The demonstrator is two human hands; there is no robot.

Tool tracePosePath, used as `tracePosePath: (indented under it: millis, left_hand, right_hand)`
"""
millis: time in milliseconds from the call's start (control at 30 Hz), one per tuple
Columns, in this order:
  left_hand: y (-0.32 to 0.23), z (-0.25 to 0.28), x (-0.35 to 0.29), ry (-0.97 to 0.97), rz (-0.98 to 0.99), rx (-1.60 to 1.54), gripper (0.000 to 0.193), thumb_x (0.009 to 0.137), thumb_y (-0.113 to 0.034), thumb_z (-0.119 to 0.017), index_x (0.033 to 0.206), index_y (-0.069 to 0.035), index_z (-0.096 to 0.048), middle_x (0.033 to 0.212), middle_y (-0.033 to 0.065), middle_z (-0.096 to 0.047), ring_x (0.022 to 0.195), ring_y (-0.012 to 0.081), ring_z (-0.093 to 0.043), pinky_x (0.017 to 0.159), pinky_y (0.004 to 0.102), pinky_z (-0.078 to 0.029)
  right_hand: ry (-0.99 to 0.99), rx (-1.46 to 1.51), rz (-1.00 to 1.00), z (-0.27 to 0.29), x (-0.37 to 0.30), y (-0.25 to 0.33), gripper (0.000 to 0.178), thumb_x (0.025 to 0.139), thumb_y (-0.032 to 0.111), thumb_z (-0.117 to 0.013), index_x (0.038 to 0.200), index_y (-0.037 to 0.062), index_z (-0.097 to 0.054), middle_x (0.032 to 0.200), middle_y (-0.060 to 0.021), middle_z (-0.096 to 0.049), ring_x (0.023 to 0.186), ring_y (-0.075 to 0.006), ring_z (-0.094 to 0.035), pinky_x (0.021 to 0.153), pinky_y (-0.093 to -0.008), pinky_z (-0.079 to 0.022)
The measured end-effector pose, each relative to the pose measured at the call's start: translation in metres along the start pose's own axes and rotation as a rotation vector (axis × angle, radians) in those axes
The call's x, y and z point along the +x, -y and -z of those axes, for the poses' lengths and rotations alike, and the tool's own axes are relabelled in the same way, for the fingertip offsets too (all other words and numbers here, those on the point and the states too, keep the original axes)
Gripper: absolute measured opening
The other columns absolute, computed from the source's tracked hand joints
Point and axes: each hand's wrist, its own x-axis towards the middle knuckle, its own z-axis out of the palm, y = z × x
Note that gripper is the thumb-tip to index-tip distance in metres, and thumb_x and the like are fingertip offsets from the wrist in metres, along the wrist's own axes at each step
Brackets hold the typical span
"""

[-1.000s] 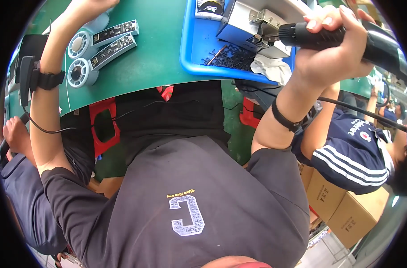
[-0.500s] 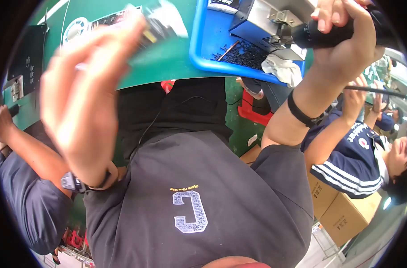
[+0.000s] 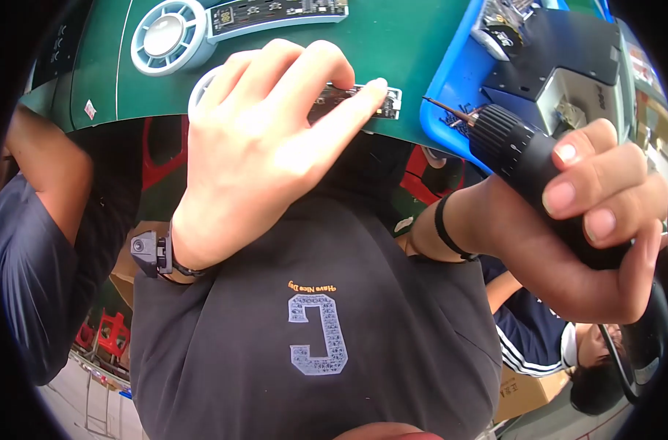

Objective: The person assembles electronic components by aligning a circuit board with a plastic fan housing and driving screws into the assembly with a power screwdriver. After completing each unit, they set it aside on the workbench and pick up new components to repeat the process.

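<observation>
My left hand (image 3: 253, 139) lies over a handheld fan half, its thumb and index finger closed about the narrow handle. The handle's circuit board (image 3: 387, 108) shows past my thumb; most of the part is hidden under the hand. In my right hand (image 3: 605, 183) is a black electric screwdriver (image 3: 514, 143), fingers wrapped round its body. Its thin bit points left, over the rim of the blue tray (image 3: 440, 95) and apart from the board. A second fan half (image 3: 167, 37), pale blue with a round grille and a board in its handle, rests farther back on the left.
A green table (image 3: 393, 44) runs under the parts. Inside the tray are a metal box with a black top (image 3: 561, 59), dark screws (image 3: 451, 117) and loose small parts. One person's arm (image 3: 48, 161) is at the left; another person (image 3: 539, 330) sits at the right.
My left hand, blurred and raised before, is now down over the fan half at the table's near edge. The screwdriver has left the metal box, and its bit now points left.
</observation>
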Motion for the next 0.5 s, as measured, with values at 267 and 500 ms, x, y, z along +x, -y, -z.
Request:
tracePosePath:
  millis: [267, 500]
  left_hand:
    - [0.026, -0.001, 0.011, -0.179, 0.032, -0.162, 0.039, 0.069, -0.012, -0.083, 0.107, -0.011, -0.078, 0.084, 0.0, -0.064, 0.077, 0.0198, -0.061, 0.07, 0.0337, -0.049]
    - [0.0, -0.034, -0.027, -0.284, 0.125, -0.157, 0.039, 0.068, -0.013, -0.083, 0.107, -0.009, -0.078, 0.08, 0.0006, -0.062, 0.072, 0.0195, -0.059, 0.068, 0.0331, -0.047]
  right_hand:
    - [0.185, -0.074, 0.026, -0.013, 0.029, -0.022, 0.016, 0.097, 0.02, -0.043, 0.099, 0.0079, -0.054, 0.07, -0.0037, -0.046, 0.047, -0.015, -0.046, 0.048, -0.03, -0.041]
    - [0.343, -0.05, 0.049, -0.018, 0.001, -0.033, 0.019, 0.099, 0.022, -0.04, 0.098, 0.0103, -0.055, 0.072, -0.004, -0.046, 0.047, -0.0152, -0.046, 0.048, -0.0309, -0.041]
